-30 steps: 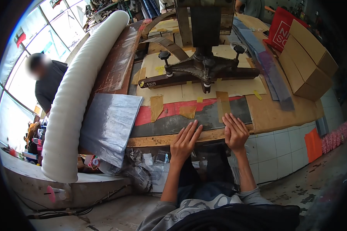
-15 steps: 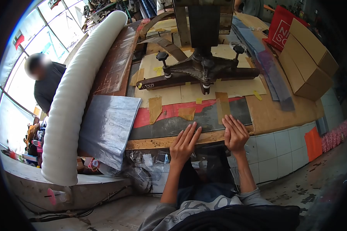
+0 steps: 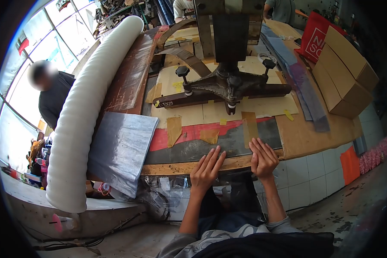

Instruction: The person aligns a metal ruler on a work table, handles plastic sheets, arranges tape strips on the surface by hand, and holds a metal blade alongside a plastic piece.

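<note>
My left hand (image 3: 206,169) rests on the front wooden edge (image 3: 167,167) of the table, its fingers stretched out over the dark mat (image 3: 180,151). To its right, my right hand (image 3: 263,158) lies flat at the same edge, fingertips close to a strip of brown tape (image 3: 249,127). Both hands are open and hold nothing. Ahead of them stands a metal press (image 3: 232,84) with a long dark bar above a pale board (image 3: 271,107). More brown tape (image 3: 173,129) is stuck across the red and grey area between the hands and the press.
A long white foam roll (image 3: 88,103) runs along the left side, beside a stack of clear plastic sheets (image 3: 120,144). At the right are a cardboard box (image 3: 344,77), a red bag (image 3: 318,36) and bluish sheets (image 3: 294,73). A person (image 3: 51,90) is beyond the roll; others are at the back.
The whole view has shifted slightly, so the table and press appear lower. My hands keep nearly the same pose at the table edge.
</note>
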Tool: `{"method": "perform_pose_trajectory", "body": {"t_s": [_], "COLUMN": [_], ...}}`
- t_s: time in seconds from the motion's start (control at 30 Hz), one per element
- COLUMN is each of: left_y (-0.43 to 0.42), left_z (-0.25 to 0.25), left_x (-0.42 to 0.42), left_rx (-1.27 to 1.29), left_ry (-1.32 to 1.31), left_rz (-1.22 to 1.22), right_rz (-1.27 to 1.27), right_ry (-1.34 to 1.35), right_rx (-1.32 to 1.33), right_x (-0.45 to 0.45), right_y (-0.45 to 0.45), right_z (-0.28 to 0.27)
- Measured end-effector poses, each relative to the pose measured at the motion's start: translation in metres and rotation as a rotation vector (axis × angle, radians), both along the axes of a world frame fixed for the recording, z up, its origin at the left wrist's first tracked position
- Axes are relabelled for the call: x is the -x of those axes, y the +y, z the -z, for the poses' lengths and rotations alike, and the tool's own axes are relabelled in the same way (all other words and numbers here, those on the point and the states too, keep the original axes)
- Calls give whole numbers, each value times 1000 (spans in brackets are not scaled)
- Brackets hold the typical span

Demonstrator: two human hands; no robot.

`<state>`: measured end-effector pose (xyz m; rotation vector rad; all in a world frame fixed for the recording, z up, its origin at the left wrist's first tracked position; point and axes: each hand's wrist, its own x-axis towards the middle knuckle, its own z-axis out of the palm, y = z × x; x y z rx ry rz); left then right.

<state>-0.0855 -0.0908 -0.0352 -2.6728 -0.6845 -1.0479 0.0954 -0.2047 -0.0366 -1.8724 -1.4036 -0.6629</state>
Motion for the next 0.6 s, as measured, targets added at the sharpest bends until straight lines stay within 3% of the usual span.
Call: {"method": "perform_pose_trajectory", "body": {"t_s": [0.43,0.6], "left_y": [1,1], "left_z": [3,1], "left_x": [4,-1], "left_rx": [-45,-15], "left_ry": [85,-6], "left_rz": [-35,-3], "right_rz": [6,3], "right_ry": [4,4], "right_rx": [-10,-18], "right_x": [1,0], "right_y": [0,1], "right_z": [0,0]}}
